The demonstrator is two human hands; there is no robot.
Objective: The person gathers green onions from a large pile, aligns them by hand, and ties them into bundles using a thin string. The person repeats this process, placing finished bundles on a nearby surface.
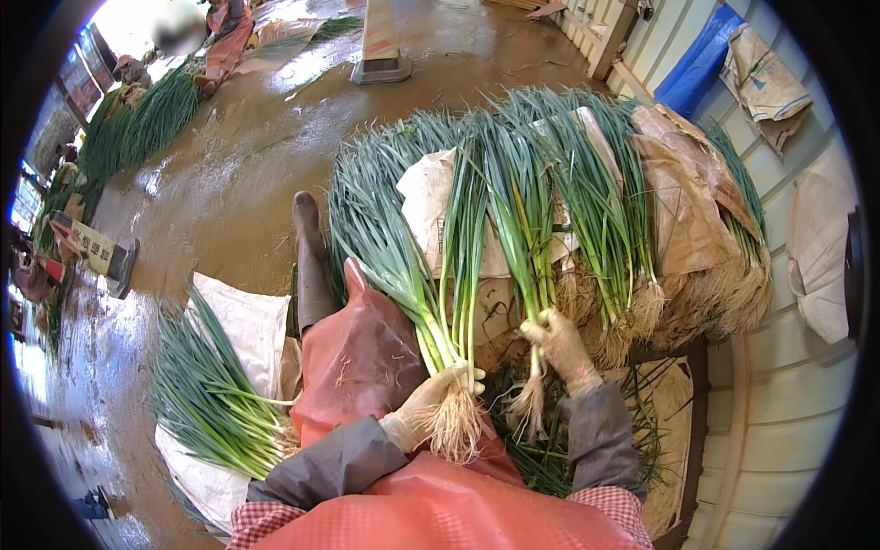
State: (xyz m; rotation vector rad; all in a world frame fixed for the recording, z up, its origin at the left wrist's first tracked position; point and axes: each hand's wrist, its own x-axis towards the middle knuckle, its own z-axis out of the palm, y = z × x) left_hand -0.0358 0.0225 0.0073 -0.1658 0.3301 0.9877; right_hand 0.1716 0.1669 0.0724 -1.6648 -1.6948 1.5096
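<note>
My gloved left hand (430,402) is closed round the white lower stems of several green onions (430,337), their pale roots (455,423) hanging below it over my red apron (364,344). To its right, my gloved right hand (557,344) grips a green onion stalk (534,330) just above its roots. The leaves of that stalk reach up over a large heap of green onions (584,179), partly covered with white and brown sacking (680,206). At my left, trimmed-looking green onions (213,405) lie on white sacking (240,323), roots towards me.
A traffic cone (380,41) stands on the wet floor ahead, and another cone (96,251) with writing is at left. Further green onion heaps (148,124) line the far left, near a person (227,41). A ribbed wall (756,385) runs along the right. Loose leaves (550,460) lie below my hands.
</note>
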